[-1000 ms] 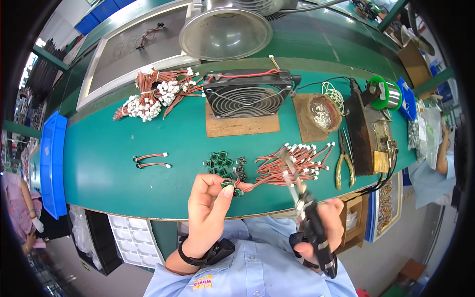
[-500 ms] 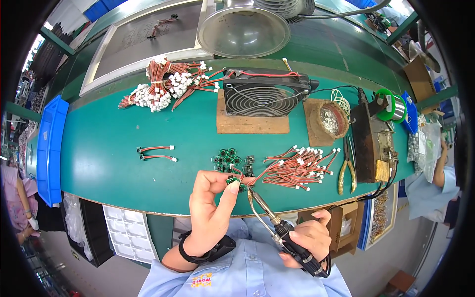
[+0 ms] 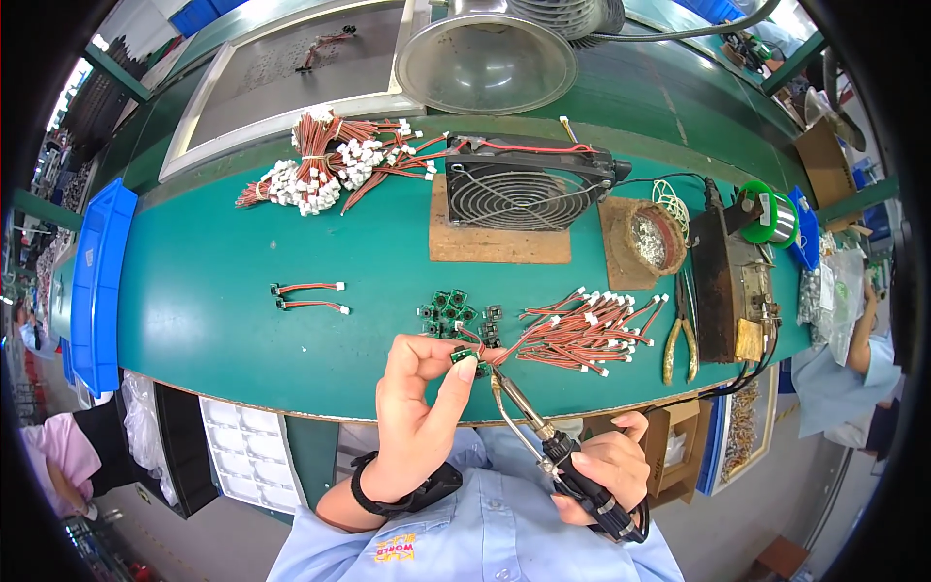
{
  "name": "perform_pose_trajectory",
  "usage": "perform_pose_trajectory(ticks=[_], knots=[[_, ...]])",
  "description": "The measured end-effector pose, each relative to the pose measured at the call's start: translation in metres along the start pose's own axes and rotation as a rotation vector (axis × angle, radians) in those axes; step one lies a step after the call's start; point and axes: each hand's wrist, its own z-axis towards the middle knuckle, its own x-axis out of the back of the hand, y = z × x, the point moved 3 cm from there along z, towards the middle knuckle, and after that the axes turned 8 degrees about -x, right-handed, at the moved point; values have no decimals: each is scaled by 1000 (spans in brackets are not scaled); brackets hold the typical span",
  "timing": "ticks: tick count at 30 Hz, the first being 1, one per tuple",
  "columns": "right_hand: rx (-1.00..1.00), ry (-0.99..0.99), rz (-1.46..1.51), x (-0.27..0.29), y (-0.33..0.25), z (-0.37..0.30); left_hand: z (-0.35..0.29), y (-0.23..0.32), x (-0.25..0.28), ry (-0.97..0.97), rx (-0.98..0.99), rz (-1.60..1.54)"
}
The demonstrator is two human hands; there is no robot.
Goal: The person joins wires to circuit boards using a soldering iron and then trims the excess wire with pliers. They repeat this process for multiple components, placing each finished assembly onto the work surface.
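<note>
Left hand: grip pinched on a circuit board. Right hand: grip wrapped round a soldering iron, tip at the board's four o'clock. Two wired boards at ten look done; loose boards at twelve, wires near three, remain.

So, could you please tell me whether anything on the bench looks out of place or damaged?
Nothing looks clearly broken. Mildly odd: one red-wired piece lies alone on the framed panel at the far left, apart from the rest, and the pliers have stained, worn-looking handles.
</note>
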Motion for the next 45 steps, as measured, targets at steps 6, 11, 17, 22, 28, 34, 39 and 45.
perform_pose_trajectory(ticks=[6, 11, 17, 22, 28, 34, 39, 45], knots=[[0, 16, 5, 1, 0, -1, -1, 0, 0, -15, 13, 13], [-11, 0, 12, 1, 1, -1, -1, -2, -1, -17, 3, 5], [-4, -2, 12, 1, 1, 0, -1, -1, -1, -13, 10, 0], [-2, 18, 26, -1, 3, -3, -1, 0, -1, -10, 18, -6], [-3, 6, 28, 0, 3, -4, -1, -1, 0, -12, 12, -2], [20, 9, 22, 1, 4, -5, -2, 0, -1, -17, 4, 9], [3, -2, 16, 4, 1, -5, -2, 2, 2, -75, -81, 242], [10, 10, 3, 5, 2, -6, -3, 2, -2, -12, -41, 137]])
